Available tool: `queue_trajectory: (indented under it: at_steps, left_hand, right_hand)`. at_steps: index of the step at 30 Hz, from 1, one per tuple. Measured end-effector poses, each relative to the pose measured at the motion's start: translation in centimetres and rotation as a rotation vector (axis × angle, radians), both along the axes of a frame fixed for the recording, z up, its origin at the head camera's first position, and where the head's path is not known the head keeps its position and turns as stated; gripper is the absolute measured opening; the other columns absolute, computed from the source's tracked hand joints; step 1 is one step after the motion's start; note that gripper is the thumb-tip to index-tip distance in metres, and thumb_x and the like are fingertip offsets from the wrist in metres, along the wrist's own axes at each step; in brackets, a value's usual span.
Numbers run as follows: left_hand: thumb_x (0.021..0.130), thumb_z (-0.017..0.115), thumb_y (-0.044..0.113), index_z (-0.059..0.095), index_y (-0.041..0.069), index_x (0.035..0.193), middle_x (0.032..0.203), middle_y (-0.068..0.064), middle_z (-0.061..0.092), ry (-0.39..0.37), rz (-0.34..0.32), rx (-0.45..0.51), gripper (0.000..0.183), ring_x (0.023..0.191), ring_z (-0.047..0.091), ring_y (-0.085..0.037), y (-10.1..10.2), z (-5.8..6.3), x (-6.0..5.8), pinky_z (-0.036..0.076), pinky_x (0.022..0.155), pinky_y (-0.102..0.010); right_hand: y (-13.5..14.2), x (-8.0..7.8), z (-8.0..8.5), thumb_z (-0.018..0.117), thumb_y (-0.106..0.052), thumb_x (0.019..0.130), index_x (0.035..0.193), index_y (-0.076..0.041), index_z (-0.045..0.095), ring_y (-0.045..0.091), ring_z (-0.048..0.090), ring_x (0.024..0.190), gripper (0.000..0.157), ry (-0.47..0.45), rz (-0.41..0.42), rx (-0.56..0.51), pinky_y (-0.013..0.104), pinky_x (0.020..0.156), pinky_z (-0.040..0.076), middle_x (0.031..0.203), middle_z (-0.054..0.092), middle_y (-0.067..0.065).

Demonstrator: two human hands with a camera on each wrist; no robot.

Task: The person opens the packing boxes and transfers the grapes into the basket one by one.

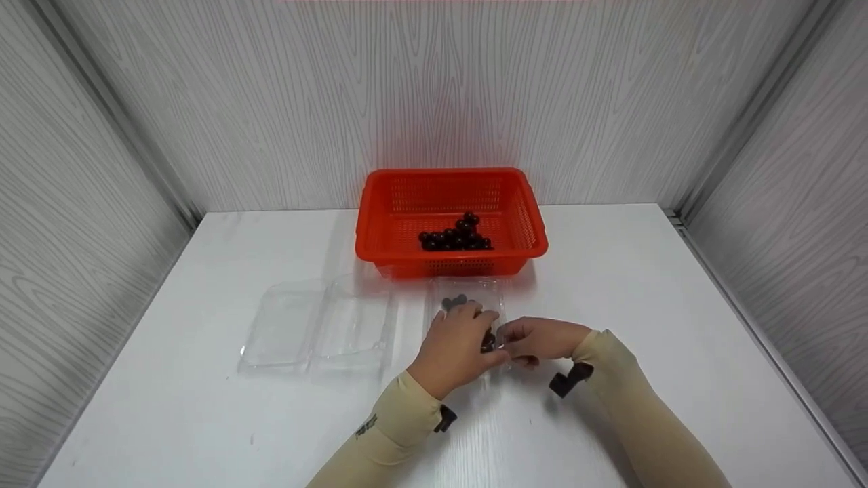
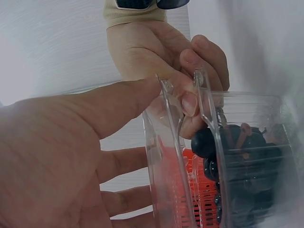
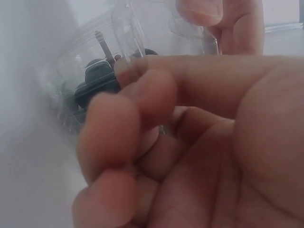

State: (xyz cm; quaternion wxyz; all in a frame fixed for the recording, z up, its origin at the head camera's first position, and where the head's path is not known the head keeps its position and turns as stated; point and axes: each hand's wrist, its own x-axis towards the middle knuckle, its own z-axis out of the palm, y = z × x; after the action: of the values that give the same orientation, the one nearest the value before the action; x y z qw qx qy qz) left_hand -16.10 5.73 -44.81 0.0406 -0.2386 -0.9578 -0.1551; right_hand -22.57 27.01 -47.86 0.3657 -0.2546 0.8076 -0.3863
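Note:
A clear plastic clamshell box (image 1: 484,290) holding dark grapes (image 2: 247,161) lies on the table in front of the red basket. My left hand (image 1: 453,346) lies over its lid (image 2: 164,142) with fingers extended, its thumb at the lid's near edge. In the left wrist view, a narrow gap shows between the lid's edge and the base. At the box's right near corner, my right hand (image 1: 544,337) pinches the rim between thumb and curled fingers (image 3: 111,128). A brown stem shows among the grapes through the clear wall.
The red plastic basket (image 1: 451,256) stands at the back, with more dark grapes (image 1: 456,238) inside. Left of the box, a second clear clamshell (image 1: 281,332) lies unfolded on the white table (image 1: 169,407). Grey wood-grain panels (image 1: 271,102) enclose the table's back and sides.

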Motion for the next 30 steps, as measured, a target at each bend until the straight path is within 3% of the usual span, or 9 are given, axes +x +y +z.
queue_trajectory:
  at_steps: [11, 16, 21, 26, 30]
  left_hand:
    - [0.093, 0.069, 0.037, 0.057, 0.014, 0.147, 0.135, -0.010, 0.060, 0.085, 0.000, 0.110, 0.060, 0.123, 0.060, -0.029, -0.1, 0.4, 0.4, 0.048, 0.106, -0.052]
    - [0.094, 0.065, 0.023, 0.056, 0.019, 0.150, 0.155, -0.017, 0.046, 0.184, -0.109, 0.176, 0.057, 0.141, 0.046, -0.035, -0.2, 0.5, 0.3, 0.036, 0.118, -0.054]
    - [0.097, 0.054, 0.018, 0.070, 0.022, 0.136, 0.159, -0.014, 0.045, 0.223, -0.188, 0.167, 0.042, 0.150, 0.037, -0.033, -0.6, 0.8, 0.4, 0.030, 0.122, -0.053]
    - [0.096, 0.052, 0.015, 0.075, 0.017, 0.121, 0.144, -0.009, 0.060, 0.318, -0.178, 0.216, 0.034, 0.139, 0.052, -0.026, -1.5, 1.4, 0.5, 0.039, 0.118, -0.045]
    - [0.095, 0.052, 0.011, 0.076, 0.015, 0.114, 0.131, -0.005, 0.066, 0.381, -0.128, 0.327, 0.031, 0.125, 0.062, -0.020, -2.7, 1.9, 0.5, 0.054, 0.102, -0.036]
  right_hand:
    - [0.0, -0.1, 0.2, 0.055, -0.013, 0.103, 0.093, -0.010, 0.064, 0.015, 0.048, 0.060, 0.014, 0.005, 0.008, 0.006, 0.032, 0.063, 0.043, 0.067, 0.052, 0.000]
    - [0.5, 0.0, 0.4, 0.055, -0.017, 0.104, 0.092, -0.001, 0.064, 0.016, 0.048, 0.060, 0.022, 0.030, 0.032, 0.010, 0.033, 0.063, 0.045, 0.066, 0.053, 0.001]
    - [0.8, 0.2, 0.8, 0.055, -0.021, 0.105, 0.094, 0.002, 0.063, 0.016, 0.049, 0.061, 0.027, 0.043, 0.045, 0.015, 0.031, 0.064, 0.046, 0.067, 0.053, 0.002]
    - [0.7, 0.2, 0.9, 0.056, -0.017, 0.105, 0.096, 0.001, 0.064, 0.015, 0.050, 0.061, 0.022, 0.047, 0.042, 0.022, 0.029, 0.062, 0.046, 0.068, 0.054, 0.000]
    - [0.9, 0.0, 1.1, 0.057, -0.017, 0.104, 0.093, -0.004, 0.064, 0.014, 0.050, 0.060, 0.019, 0.073, 0.047, 0.039, 0.027, 0.060, 0.045, 0.067, 0.053, -0.001]
